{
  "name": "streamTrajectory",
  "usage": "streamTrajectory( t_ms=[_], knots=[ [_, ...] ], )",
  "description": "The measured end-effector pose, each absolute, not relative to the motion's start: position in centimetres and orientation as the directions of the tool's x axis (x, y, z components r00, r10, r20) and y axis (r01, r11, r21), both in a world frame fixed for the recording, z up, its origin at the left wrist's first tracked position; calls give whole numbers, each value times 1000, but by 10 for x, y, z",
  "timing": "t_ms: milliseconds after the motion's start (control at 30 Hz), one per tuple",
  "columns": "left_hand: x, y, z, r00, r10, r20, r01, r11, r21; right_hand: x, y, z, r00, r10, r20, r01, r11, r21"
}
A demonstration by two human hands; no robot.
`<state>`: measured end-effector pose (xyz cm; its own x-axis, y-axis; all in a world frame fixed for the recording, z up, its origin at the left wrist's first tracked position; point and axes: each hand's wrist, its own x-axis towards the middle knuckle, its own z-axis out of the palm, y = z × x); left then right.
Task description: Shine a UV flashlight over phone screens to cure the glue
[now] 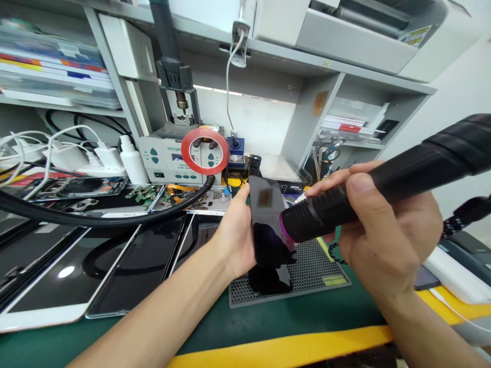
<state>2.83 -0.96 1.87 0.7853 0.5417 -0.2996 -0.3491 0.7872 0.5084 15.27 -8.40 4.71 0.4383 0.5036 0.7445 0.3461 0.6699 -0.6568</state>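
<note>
My left hand (pixel 238 232) is closed on a thin, dark glass panel like a phone screen (pixel 264 207), gripping its left side and keeping it tilted above the bench. My right hand (pixel 391 235) is wrapped round a black flashlight (pixel 429 161), its head close to the panel's right side. A purple glow shows where the flashlight's front meets the glass; whether the two touch I cannot tell. Beneath the panel, a dark shiny piece (pixel 270 281) lies on a grey honeycomb-patterned mat (pixel 318 271).
Several tablet panels (pixel 141 260) cover the left of the green bench. A thick black hose (pixel 115 220) crosses above them from a hot-air station (pixel 172 158). A red tape roll (pixel 187 153) hangs before the station. Trays of small parts (pixel 149 197) stand behind; a yellow strip (pixel 291 350) runs along the front.
</note>
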Motion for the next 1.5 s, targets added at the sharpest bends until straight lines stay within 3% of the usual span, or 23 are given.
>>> streamTrajectory(
  t_ms=[233,533,700,933,1200,1500],
  knots=[
    [24,-3,17,895,414,-167,-291,824,485,157,-83,50,470,440,765,365,692,-622],
    [26,-4,18,822,486,-298,-315,823,473,158,-87,51,445,487,751,335,687,-645],
    [23,-8,22,803,539,-253,-352,772,529,160,-85,50,458,434,776,372,699,-610],
    [25,-17,24,885,441,-151,-262,739,621,161,-84,54,470,386,794,355,741,-570],
    [25,-18,25,838,518,-172,-269,666,696,162,-84,55,452,355,819,382,752,-537],
    [24,-13,24,875,462,-142,-285,731,619,161,-82,55,458,349,817,387,750,-537]
  ],
)
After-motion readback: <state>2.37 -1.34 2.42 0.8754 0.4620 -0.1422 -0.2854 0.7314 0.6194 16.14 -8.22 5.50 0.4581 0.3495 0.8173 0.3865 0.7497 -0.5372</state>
